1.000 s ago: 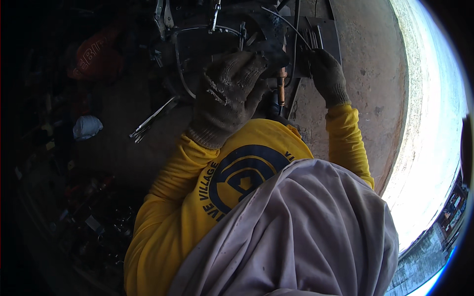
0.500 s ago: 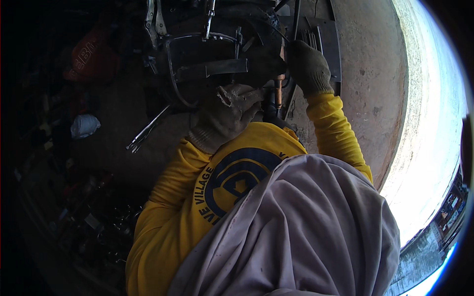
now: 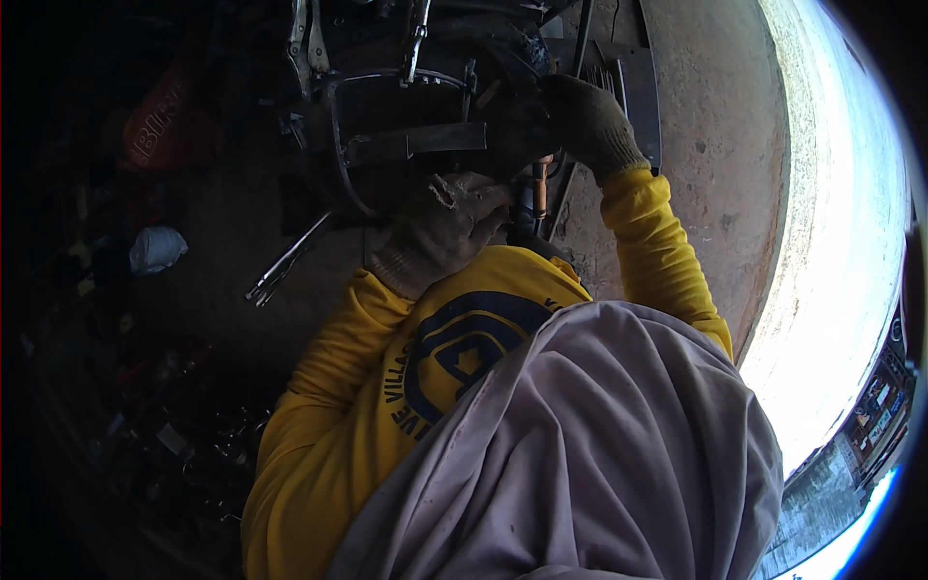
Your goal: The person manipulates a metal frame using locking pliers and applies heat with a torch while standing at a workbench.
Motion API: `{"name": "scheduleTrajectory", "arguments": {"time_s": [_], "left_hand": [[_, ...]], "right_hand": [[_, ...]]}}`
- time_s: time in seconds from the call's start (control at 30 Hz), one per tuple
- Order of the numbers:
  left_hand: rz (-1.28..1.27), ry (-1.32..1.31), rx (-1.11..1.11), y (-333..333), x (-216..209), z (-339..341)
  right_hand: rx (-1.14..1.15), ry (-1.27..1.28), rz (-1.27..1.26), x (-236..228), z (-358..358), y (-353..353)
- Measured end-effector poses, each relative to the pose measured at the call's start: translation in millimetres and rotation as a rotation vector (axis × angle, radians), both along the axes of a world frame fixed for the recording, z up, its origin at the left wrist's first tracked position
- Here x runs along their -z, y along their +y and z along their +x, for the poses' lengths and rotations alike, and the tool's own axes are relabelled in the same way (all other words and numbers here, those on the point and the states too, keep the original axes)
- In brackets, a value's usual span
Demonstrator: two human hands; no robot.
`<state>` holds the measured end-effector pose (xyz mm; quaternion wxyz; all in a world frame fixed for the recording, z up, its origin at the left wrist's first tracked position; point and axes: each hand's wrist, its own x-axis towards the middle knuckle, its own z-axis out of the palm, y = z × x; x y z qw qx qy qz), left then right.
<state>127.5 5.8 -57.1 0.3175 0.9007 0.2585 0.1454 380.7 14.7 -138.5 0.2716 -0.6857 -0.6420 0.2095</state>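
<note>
The concrete floor [image 3: 715, 193] is being lit hard by a bright strip of daylight at right, while the left side of the shop is being lost in shadow. The curved metal rod [image 3: 339, 147] and the flat metal bar [image 3: 449, 137] are being seen ahead of the body, the bar inside the rod's curve. The left hand [image 3: 445, 222], gloved, is being held just below the bar, fingers bent; whether anything is being gripped cannot be told. The copper-coloured handle [image 3: 540, 191] is being seen near it, just right of its fingertips. The right hand [image 3: 590, 121], also gloved, is being held farther up and right, well apart from the left, with the bar lying to its left; its fingertips are being hidden in the dark, so grip cannot be told. Beside it, thin rods [image 3: 620, 87] are being carried on a dark plate [image 3: 646, 121]. Locking pliers [image 3: 416, 43] are being seen at the rod's top edge. Long metal pieces [image 3: 288, 263] are being noted on the floor, left of the left hand.
</note>
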Motion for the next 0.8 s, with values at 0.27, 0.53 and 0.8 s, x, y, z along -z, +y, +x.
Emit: {"name": "scheduleTrajectory", "arguments": {"time_s": [0.27, 0.53, 0.8], "left_hand": [[-0.082, 0.064, 0.007, -1.6, 14.1, -3.9], [-0.029, 0.065, -0.007, -2.2, 22.4, -3.4], [-0.068, 0.108, -0.043, -3.7, 25.6, -4.6]], "right_hand": [[-0.026, 0.085, -0.189, -16.8, -2.4, 9.9], [-0.226, -0.168, 0.108, 8.9, -3.2, 10.6], [0.043, -0.030, -0.231, -19.4, -20.4, 2.5]]}}
